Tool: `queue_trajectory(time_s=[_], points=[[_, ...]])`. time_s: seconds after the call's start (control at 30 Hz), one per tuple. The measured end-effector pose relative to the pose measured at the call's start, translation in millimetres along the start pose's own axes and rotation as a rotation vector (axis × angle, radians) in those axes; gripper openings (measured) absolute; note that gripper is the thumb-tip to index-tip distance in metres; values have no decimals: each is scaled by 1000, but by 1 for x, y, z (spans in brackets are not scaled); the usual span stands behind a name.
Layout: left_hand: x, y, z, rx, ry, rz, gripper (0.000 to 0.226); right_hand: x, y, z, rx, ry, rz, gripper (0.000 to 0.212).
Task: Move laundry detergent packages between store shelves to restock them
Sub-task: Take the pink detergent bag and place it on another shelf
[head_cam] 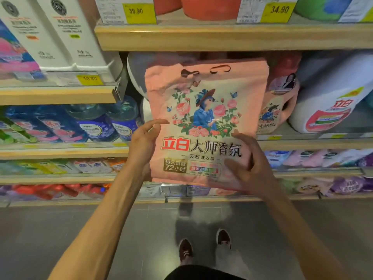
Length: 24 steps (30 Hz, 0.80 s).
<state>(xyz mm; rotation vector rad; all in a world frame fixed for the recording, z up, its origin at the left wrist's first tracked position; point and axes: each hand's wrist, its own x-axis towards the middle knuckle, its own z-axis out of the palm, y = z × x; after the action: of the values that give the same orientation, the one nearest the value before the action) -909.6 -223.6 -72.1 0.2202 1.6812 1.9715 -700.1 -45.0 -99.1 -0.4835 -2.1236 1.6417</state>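
Both left hand (144,142) and right hand (249,167) grip pink 立白大师香氛 bag (205,87).

Tags, boxes and shoes
Yellow price tags (139,14) sit up top, tall white boxes (70,33) stand left, brown shoes (185,250) on grey floor (60,229).

Pink detergent bag (205,110) — floral bird print, upright — before the middle shelf (302,143).

A single wide-angle camera, worn on the head, faces the store shelves (222,37) at close range and is tilted forward and down. Shelf tiers span 9 through 12 to 3 o'clock. The floor (40,229) and the person's shoes (185,250) lie at 6 o'clock.
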Motion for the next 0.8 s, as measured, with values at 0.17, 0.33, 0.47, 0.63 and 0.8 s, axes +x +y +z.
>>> queue_trajectory(time_s=[0.17, 0.33, 0.47, 0.63, 0.8], points=[[-23, -12, -17, 217, -11, -112, 22, -41, 5, 20, 89, 162, 119, 45], [-71, -17, -20, 39, -292, -161, 53, -70, 1, 13, 133, 255, 151, 42], [-106, -30, -18, 185, -475, -105, 99, -98, -4, -4, 239, 248, 141, 44], [-164, -45, -3, 172, -429, -174, 68, -151, -8, -21, 243, 273, 118, 49], [-229, -60, 11, 189, -363, -194, 46, -214, -18, -35, 205, 279, 81, 49]])
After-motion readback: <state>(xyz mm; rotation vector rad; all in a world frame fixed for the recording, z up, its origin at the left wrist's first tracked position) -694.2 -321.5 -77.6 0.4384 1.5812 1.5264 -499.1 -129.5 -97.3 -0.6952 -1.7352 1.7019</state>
